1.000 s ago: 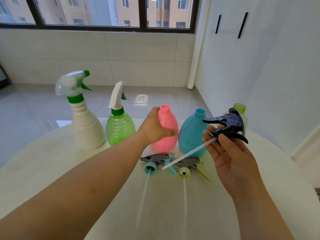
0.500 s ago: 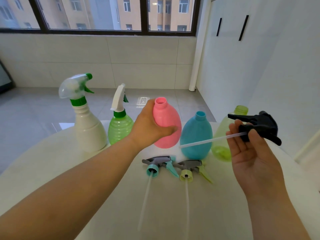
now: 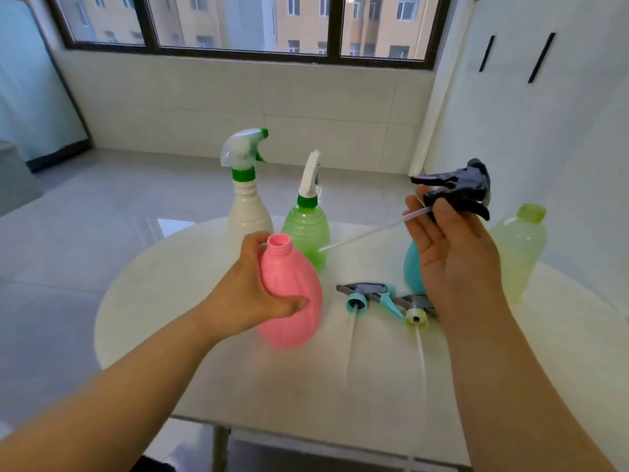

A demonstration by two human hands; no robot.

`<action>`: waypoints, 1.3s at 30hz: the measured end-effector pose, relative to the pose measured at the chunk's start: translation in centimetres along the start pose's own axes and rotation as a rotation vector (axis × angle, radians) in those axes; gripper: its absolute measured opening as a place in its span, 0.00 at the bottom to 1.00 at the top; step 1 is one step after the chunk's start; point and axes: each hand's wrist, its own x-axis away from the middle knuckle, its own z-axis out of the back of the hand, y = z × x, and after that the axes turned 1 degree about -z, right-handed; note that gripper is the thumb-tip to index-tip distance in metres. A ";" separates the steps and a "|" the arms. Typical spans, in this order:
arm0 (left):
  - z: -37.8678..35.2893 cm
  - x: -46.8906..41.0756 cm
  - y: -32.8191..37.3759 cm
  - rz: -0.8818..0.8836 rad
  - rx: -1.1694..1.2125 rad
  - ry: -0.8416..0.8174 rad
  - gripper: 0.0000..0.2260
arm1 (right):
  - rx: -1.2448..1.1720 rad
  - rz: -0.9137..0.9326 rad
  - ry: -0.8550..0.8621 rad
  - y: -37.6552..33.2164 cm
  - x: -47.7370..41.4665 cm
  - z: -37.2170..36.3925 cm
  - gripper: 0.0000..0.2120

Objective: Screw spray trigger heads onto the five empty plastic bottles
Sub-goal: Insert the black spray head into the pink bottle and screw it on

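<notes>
My left hand [image 3: 250, 296] grips the open-necked pink bottle [image 3: 294, 301], held slightly tilted above the white table [image 3: 190, 267]. My right hand [image 3: 452, 257] holds the black trigger head [image 3: 456, 189] up high; its thin white dip tube [image 3: 367, 233] points left toward the pink bottle's neck. Two loose trigger heads lie on the table, one with a teal collar [image 3: 366, 296], one with a yellow-green collar [image 3: 417, 310]. A blue bottle [image 3: 410, 270] is mostly hidden behind my right hand. The pale yellow-green bottle [image 3: 517, 250] stands open at the right.
At the back of the table stand a white bottle [image 3: 248, 209] and a green bottle [image 3: 306, 226], each with a trigger head on. A white wall runs along the right. The table's front edge is near me, with tiled floor beyond.
The pink bottle has been pulled toward me and to the left, away from the row. The black trigger head has risen, and its tube has swung toward the pink bottle.
</notes>
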 end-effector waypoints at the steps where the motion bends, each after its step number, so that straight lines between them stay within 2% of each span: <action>1: 0.2 0.5 -0.4 0.015 -0.003 -0.003 0.35 | 0.016 0.004 -0.023 0.1 0.0 -0.7 0.10; 7: 0.3 1.2 -1.4 -0.007 0.009 -0.079 0.33 | 0.190 0.009 -0.146 0.9 -0.3 -4.6 0.08; 16: -0.2 1.1 -2.4 -0.043 0.116 -0.062 0.32 | 0.398 0.040 -0.193 1.4 -0.6 -5.7 0.08; 20: -0.4 1.1 -2.6 -0.051 0.134 -0.042 0.32 | 0.665 0.063 -0.308 2.7 -0.2 -6.4 0.11; 28: -0.6 1.2 -2.8 -0.027 0.144 -0.029 0.32 | 0.993 -0.113 -0.534 6.1 1.4 -5.0 0.12; 34: -1.1 1.3 -2.7 -0.036 0.175 -0.058 0.33 | 0.949 -0.150 -0.554 5.8 1.0 -3.5 0.10; 39: -1.6 1.2 -3.8 0.008 0.134 -0.210 0.40 | 0.846 -0.158 -0.495 5.4 0.9 -1.8 0.11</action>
